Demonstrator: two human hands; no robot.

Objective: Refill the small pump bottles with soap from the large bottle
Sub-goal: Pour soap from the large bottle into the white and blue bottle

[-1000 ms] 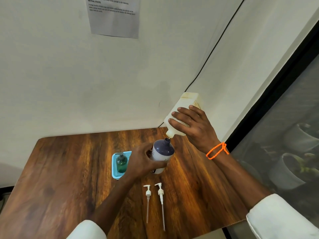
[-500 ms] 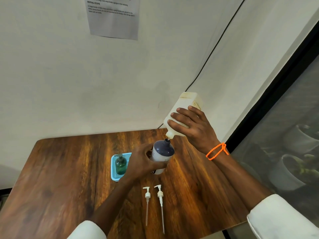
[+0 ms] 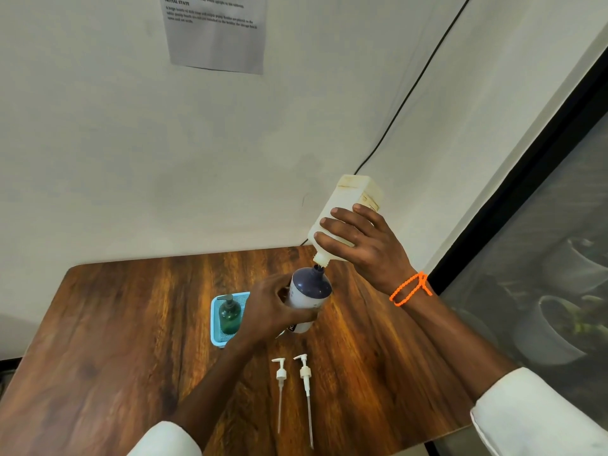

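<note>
Large bottle: cream-white, squared body, held upside down and tilted above the table's far right part, base toward the wall, nozzle pointing down. Its nozzle sits right at the open neck of the small bottle; whether the two touch cannot be told.

Small bottle: white body with a dark blue-purple shoulder and neck, pump removed, held leaning slightly toward the large bottle, above the table's middle. Whether its base rests on the wood cannot be seen.

Right hand: wrapped around the lower half of the large bottle, fingers spread across its front face, thumb out of sight behind. An orange beaded band circles the wrist; a white sleeve covers the forearm.

Left hand: closed around the side of the small bottle, thumb across the front of its body, fingers behind.

Two pump heads, first and second: white, with long dip tubes, lying side by side on the wood, nearer the person than the small bottle, apart from each other, spouts pointing left.

Green bottle: translucent, dark pump fitted, upright inside a light blue basket, just left of the left hand.

Table: dark-grained wood, rounded far-left corner, set against a pale wall.

Printed sheet: fixed to the wall above; text too small to read.

Black cable: runs diagonally down the wall to the table's far edge.
</note>
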